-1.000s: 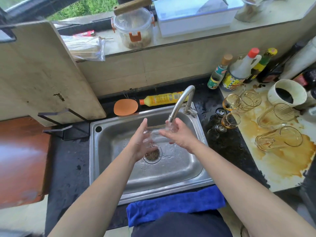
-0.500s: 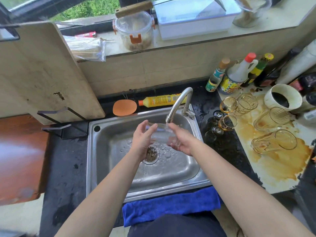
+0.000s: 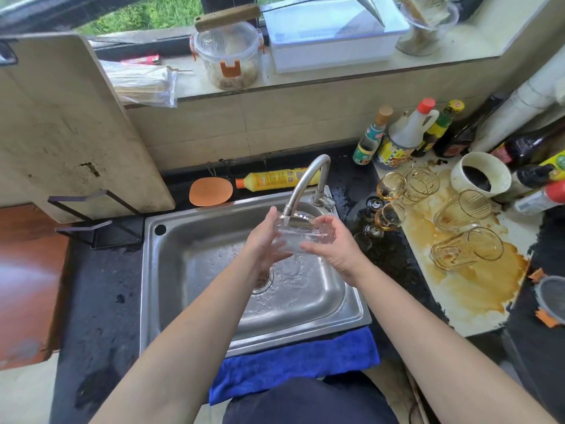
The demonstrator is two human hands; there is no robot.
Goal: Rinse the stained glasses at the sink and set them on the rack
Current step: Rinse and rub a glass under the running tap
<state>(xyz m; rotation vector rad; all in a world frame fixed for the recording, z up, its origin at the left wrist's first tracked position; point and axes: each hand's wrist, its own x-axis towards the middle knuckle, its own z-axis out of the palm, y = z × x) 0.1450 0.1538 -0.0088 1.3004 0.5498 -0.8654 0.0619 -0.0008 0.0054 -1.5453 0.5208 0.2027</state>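
Note:
A clear glass (image 3: 298, 235) sits upright under the running faucet (image 3: 308, 185), over the steel sink (image 3: 195, 270). My left hand (image 3: 264, 243) cups its left side and my right hand (image 3: 334, 249) grips its right side and rim. Water streams into the glass. Several stained glasses (image 3: 464, 249) lie tipped on a white board (image 3: 477, 301) covered in brown spill to the right. Small stemmed glasses (image 3: 388, 217) with amber liquid stand on the black counter beside the sink. A black wire rack (image 3: 91, 218) stands left of the sink.
A large cutting board (image 3: 67, 127) leans in the rack. A yellow detergent bottle (image 3: 272, 179) and an orange sponge (image 3: 210, 192) lie behind the sink. Sauce bottles (image 3: 403, 136) and a white mug (image 3: 478, 174) crowd the back right. A blue cloth (image 3: 293, 362) hangs at the sink's front edge.
Both hands have lifted the glass closer to the faucet spout and turned it more upright, with the right hand shifting round to grip its right side.

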